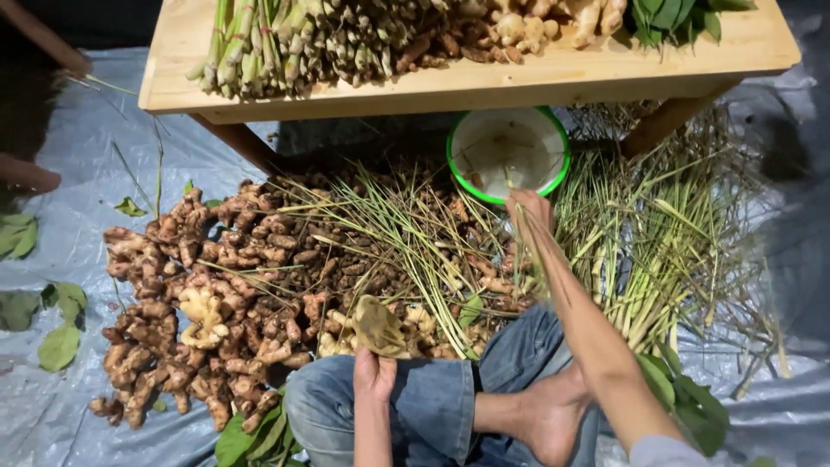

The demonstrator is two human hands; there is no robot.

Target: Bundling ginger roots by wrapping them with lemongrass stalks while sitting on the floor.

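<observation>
Sitting cross-legged on a grey tarp (60,415), the person has both hands out over a big heap of ginger roots (207,303), which I'll use as the reference point.

The left hand (373,374) is at the near edge of the heap, just above the left knee, forearm coming straight up from the bottom of the shot. Its fingers are wrapped around the base of a tan piece of root (379,324), a flattish, leaf-shaped chunk. Its long axis runs roughly away from the person, tip pointing up toward the heap and leaning a little to the right.

The right arm stretches long and diagonal past the right side of the heap. The right hand (529,210) ends up at the far right corner of it, just below a green-rimmed white bowl (508,151). It looks curled around some lemongrass stalks (657,251), but the hand is blurry, so I can't really tell if it's gripping or just touching them.

Beyond the heap there's a low wooden table (553,78) with trimmed lemongrass bundles (259,43) on top. Loose green leaves (59,346) lie left of the heap.
</observation>
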